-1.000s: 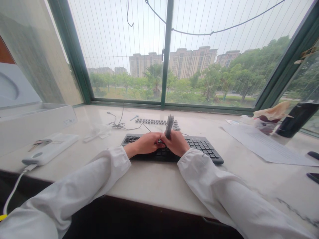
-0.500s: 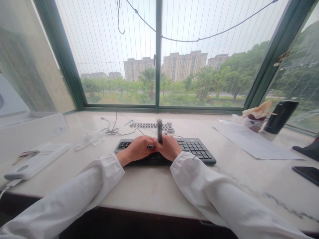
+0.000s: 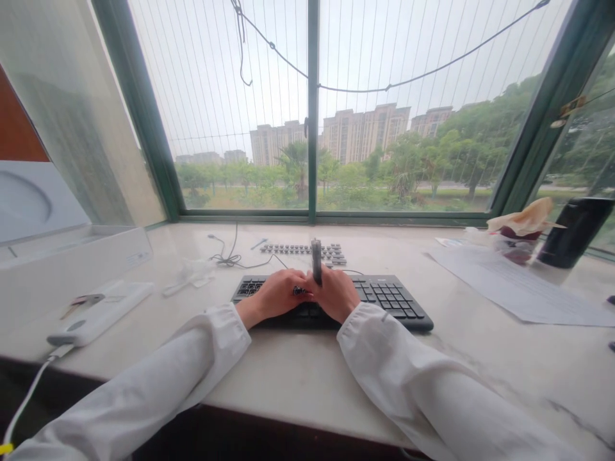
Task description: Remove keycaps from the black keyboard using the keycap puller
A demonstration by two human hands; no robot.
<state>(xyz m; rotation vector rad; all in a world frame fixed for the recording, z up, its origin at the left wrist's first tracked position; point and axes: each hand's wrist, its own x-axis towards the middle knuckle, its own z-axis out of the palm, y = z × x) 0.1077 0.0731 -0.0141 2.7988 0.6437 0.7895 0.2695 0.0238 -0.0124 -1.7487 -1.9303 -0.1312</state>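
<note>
A black keyboard [image 3: 391, 299] lies on the pale tabletop, with keycaps off much of its left part and key sockets showing. Over its middle, my right hand [image 3: 339, 294] is closed round an upright dark grey tool handle [image 3: 316, 262]; the tool's lower end is hidden by my fingers. My left hand [image 3: 276, 296] rests on the keyboard's left half, its curled fingertips meeting those of my right hand. What the left fingers pinch, if anything, is hidden. Behind the keyboard, loose keycaps [image 3: 298, 249] stand in rows.
A thin cable [image 3: 230, 260] coils behind the keyboard. At left are crumpled clear plastic [image 3: 192, 275], a white power bank [image 3: 108, 314] with keys [image 3: 82, 301] on it, and a white box [image 3: 115, 246]. Paper sheets [image 3: 519, 282] and a black cup-like container [image 3: 576, 230] stand right.
My view has turned slightly to the left, so the whole scene sits further right and lower. Both hands keep their place over the keyboard, the tool handle still upright.
</note>
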